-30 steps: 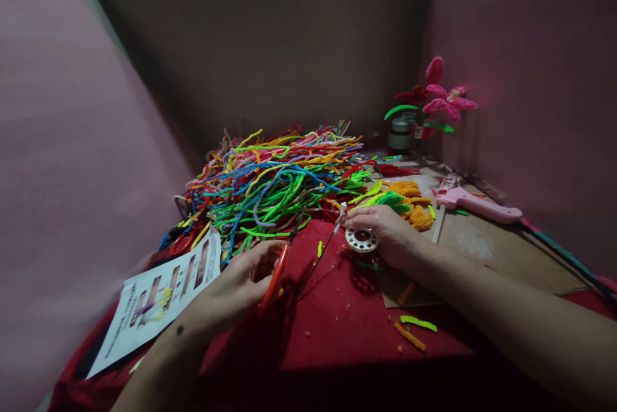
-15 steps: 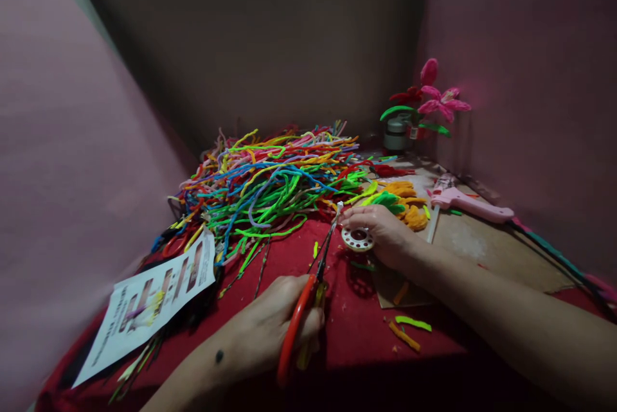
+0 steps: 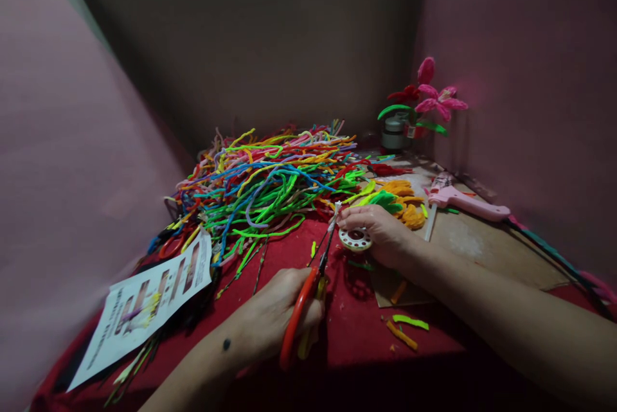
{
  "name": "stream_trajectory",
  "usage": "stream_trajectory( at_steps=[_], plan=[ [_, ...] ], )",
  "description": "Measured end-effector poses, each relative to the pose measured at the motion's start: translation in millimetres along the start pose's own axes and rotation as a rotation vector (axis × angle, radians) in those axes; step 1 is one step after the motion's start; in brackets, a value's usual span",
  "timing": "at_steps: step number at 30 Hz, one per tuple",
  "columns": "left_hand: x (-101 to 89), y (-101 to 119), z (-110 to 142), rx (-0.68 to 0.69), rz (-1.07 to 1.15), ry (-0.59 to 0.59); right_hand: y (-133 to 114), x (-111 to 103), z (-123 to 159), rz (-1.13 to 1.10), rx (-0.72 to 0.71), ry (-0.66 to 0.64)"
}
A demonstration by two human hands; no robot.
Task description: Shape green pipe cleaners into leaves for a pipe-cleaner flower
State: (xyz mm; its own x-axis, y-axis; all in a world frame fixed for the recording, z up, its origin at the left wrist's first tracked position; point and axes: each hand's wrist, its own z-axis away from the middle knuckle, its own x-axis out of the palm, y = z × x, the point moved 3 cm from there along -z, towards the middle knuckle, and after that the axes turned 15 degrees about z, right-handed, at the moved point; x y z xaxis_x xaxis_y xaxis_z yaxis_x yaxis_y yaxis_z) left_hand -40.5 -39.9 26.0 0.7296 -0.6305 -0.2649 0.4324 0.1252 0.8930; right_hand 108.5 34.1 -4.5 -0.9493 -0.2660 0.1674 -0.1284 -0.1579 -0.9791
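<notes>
My left hand [image 3: 279,309] is closed around a pair of scissors [image 3: 296,328] with red-orange handles, their blades pointing away from me. A thin strand runs beside the blades up to a small white tip [image 3: 338,206]. My right hand [image 3: 376,229] has its fingers pinched together next to that tip. A white bobbin [image 3: 355,240] with a ring of holes sits in this hand, below the fingers. Whether the fingertips grip the strand itself is hard to see.
Behind the hands lies a heap of colourful pipe cleaners [image 3: 270,180]. A printed sheet [image 3: 144,309] is at the left. On the right, a pink glue gun [image 3: 470,203] rests on brown board [image 3: 511,264], near orange fuzzy petals [image 3: 402,190]. Pink pipe-cleaner flowers [image 3: 438,102] stand behind.
The scissors' handles have tilted slightly and sit a little higher in view. The whole view has shifted slightly. Both hands keep their holds.
</notes>
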Motion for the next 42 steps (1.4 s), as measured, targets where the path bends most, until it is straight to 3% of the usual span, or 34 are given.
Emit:
stream_trajectory(
  at_steps=[16, 27, 31, 42],
  plan=[
    [0.5, -5, 0, -0.054, -0.028, 0.051, 0, 1, 1, -0.037, 0.068, -0.059],
    [-6.0, 9, -2, 0.060, -0.464, 0.161, -3, 1, 1, -0.055, 0.065, -0.133],
    [-8.0, 10, -3, 0.105, -0.589, 0.141, -4, -2, 1, -0.029, 0.059, -0.145],
    [-13.0, -2, -5, -0.032, -0.812, 0.209, -1, -3, 0, -0.014, 0.097, -0.197]
  ],
)
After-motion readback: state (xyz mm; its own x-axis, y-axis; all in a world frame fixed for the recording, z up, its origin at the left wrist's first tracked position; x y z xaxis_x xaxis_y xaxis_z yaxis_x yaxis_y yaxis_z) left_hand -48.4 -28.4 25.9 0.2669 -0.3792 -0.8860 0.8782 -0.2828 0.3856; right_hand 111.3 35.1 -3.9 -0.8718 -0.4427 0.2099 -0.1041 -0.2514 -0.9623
